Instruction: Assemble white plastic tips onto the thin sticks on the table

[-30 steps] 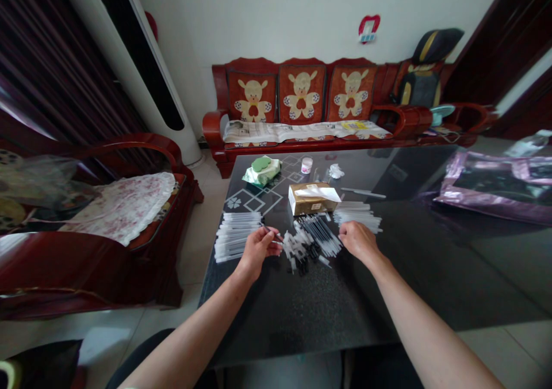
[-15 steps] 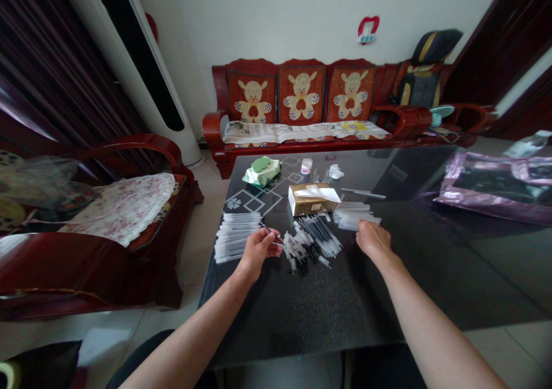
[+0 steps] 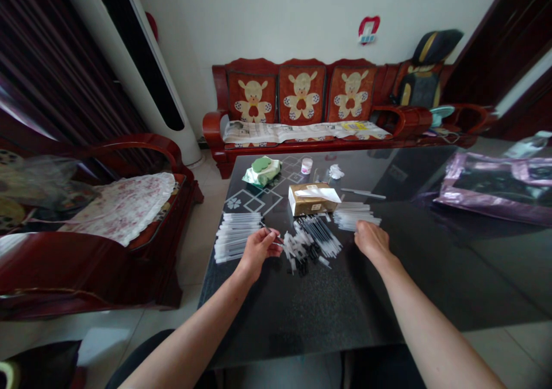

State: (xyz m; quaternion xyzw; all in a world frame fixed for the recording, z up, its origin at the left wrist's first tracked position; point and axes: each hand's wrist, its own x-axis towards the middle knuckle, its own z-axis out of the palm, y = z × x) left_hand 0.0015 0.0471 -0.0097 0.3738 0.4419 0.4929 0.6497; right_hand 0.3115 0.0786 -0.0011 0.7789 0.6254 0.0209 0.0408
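My left hand (image 3: pixel 260 249) is closed in a pinch on a thin dark pen refill (image 3: pixel 266 228), beside a row of frosted white pen barrels (image 3: pixel 236 237) on the left. My right hand (image 3: pixel 372 239) is curled at the near edge of a second pile of translucent pen barrels (image 3: pixel 351 214); its fingertips are hidden, so what it grips does not show. Between the hands lie a fan of black pen refills (image 3: pixel 321 235) with pale ends and a heap of clear pen caps (image 3: pixel 298 245) mixed with small black parts.
On the dark table (image 3: pixel 319 314) stand a gold tissue box (image 3: pixel 313 206), a green wipes pack (image 3: pixel 261 172), a small white tub (image 3: pixel 306 166), crumpled tissue (image 3: pixel 336 172) and a slim white stick (image 3: pixel 363 193). A purple clear bag (image 3: pixel 495 185) lies at the right.
My right hand has shifted very slightly to the left at the pile of barrels. My left hand keeps its place with the refill.
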